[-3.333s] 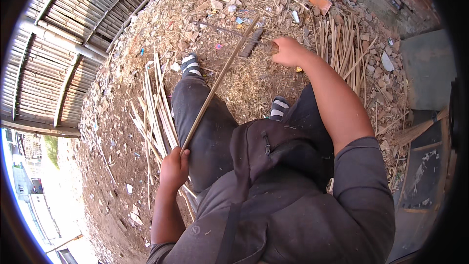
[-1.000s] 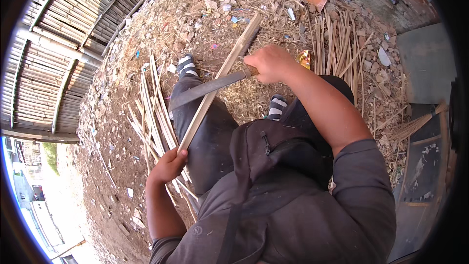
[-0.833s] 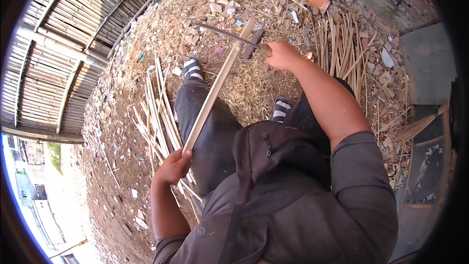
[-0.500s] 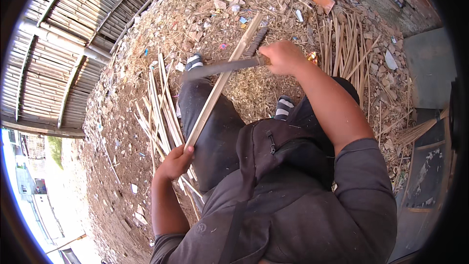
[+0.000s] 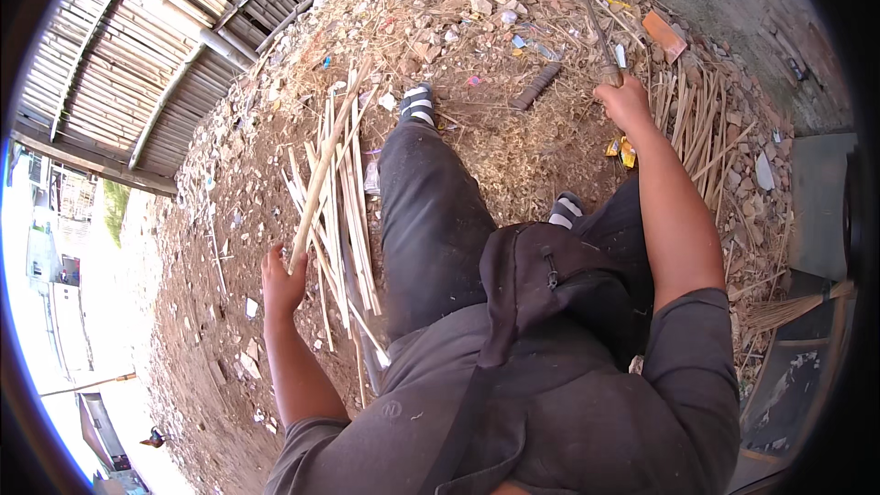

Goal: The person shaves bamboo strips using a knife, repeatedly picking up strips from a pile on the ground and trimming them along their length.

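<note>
My right hand [image 5: 625, 103] is closed around the handle of a machete [image 5: 594, 20], whose long dark blade points away toward the far edge. On the left, a pale bamboo strip [image 5: 323, 170] slants over a pile of split strips [image 5: 356, 220] beside my leg. Its near end rests against my left hand [image 5: 284, 282], between thumb and fingers. Those fingers are spread and loose rather than wrapped round it. The strip's far end is slightly blurred.
A short dark ridged bar [image 5: 535, 86] lies on shavings between my feet. More bamboo strips [image 5: 701, 124] are heaped at the right, near an orange brick piece [image 5: 664, 35]. A bamboo-slat wall [image 5: 128, 46] stands at the far left. Rubble and litter cover the ground.
The bamboo strip has gone from across my leg to over the left pile, and my left hand has loosened on it. My right hand has swung the machete away, up and to the right.
</note>
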